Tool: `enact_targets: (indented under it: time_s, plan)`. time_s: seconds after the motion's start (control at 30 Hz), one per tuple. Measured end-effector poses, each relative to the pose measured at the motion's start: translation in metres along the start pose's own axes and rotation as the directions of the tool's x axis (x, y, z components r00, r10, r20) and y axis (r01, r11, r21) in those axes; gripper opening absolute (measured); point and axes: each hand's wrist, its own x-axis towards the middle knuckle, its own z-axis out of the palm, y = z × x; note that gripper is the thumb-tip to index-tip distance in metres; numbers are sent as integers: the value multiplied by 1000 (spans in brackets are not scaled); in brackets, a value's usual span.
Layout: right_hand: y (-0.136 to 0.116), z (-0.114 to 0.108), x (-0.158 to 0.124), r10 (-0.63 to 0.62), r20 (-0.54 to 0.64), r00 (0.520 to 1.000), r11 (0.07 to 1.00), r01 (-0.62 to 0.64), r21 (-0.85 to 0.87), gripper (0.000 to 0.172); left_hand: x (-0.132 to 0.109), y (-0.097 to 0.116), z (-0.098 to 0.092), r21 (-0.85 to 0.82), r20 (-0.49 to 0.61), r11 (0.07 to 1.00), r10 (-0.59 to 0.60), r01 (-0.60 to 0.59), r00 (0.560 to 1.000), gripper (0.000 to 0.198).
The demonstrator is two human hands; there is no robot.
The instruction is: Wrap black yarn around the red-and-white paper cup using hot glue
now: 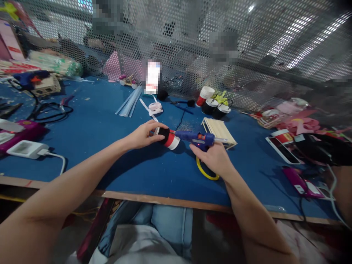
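My left hand (145, 135) is wrapped around a paper cup (172, 141) lying on its side, white with a red band and a black covering around part of it. In my right hand (214, 156) is a blue glue gun (194, 137), a clear glue stick poking out of its rear end. The gun's nozzle points left and meets the cup's side near the black part; whether it touches is hard to tell. Beneath my right hand a yellow ring (206, 171), perhaps a tape roll, is partly hidden. Just behind the gun stands a small wooden stick rack (220, 131).
Clear glue sticks (128, 102) and a white ribbon (154, 108) lie beyond my left hand. Several cups (210, 106) stand near the perforated metal screen (187, 44). A purple power strip (24, 134) and cables are at left. A phone (283, 149) and another person's arm (343, 190) are at right.
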Motion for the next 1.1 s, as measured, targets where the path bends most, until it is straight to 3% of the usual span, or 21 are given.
enact_targets:
  time_s: [0.13,0.23,0.3,0.57,0.73,1.1]
  plan:
    - [4,3,-1,-151,6,989,970,149,-193,30,0,3,0,-2,-2,1000,-10,10,1000,35]
    - [7,3,-2,-318,86,944,882,328,-339,36,1,3,-1,14,2,1000,-4,4,1000,35]
    - [7,2,-3,-365,136,921,837,389,-386,38,1,3,-1,25,4,1000,-4,4,1000,35]
    - [-8,-2,-7,-130,80,988,975,142,-173,23,1,0,-1,55,10,998,-5,5,1000,36]
    - [-13,-4,-6,-131,67,989,988,136,-80,19,1,2,-1,48,11,999,-9,8,1000,36]
    - [-7,-2,-9,-139,105,985,985,149,-92,15,0,1,-1,42,15,999,-18,17,1000,37]
